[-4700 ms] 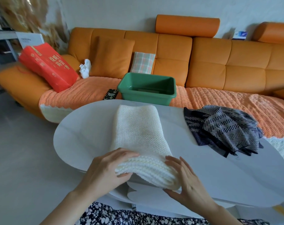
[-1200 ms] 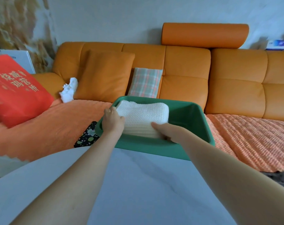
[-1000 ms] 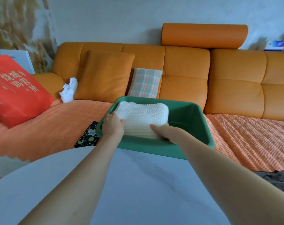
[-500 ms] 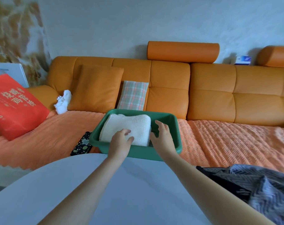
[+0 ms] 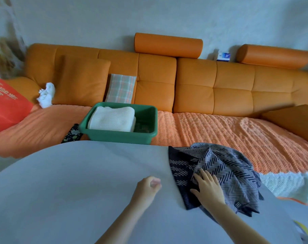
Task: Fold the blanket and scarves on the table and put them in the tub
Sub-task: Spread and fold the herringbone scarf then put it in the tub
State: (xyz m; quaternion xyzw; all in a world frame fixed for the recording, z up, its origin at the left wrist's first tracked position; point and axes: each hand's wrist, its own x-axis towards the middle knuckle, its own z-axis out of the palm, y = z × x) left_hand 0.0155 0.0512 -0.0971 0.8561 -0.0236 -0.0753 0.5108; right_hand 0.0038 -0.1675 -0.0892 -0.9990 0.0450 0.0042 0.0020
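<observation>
**Blanket in the tub, right hand flat on the scarves**

From my seat at the head camera, the white knitted blanket (image 5: 112,118) lies folded inside the green tub (image 5: 118,135). It fills the tub's 9 o'clock side and leaves a strip of bare bottom at 3 o'clock. The tub stands on the orange throw (image 5: 220,129) that covers the sofa (image 5: 193,85) seat, just past the far rim of the table (image 5: 70,182), at about 12 o'clock from me.

The scarves are on the table, heaped unfolded at roughly 2 o'clock, close to its edge. A grey chevron scarf (image 5: 227,171) lies crumpled on top of a dark navy scarf (image 5: 180,166) with pale dashes, whose flat corner sticks out toward 9 o'clock.

My view shows the right hand (image 5: 208,188) palm down on the heap, where grey meets navy. Its fingers are straight and spread, and it grips nothing. The left hand (image 5: 148,186) sits at 9 o'clock of the right, just beside the navy edge but apart from it. Its fingers are loosely curled in and hold nothing. I cannot tell whether it touches the tabletop.

Around the tub:
- A dark patterned item (image 5: 72,134) lies at 9 o'clock, partly hidden by the table.
- A plaid cushion (image 5: 120,88) leans on the backrest at 12 o'clock, with an orange cushion (image 5: 81,80) beside it.
- A crumpled white cloth (image 5: 45,93) and a red bag (image 5: 5,103) lie further toward 9 o'clock.
</observation>
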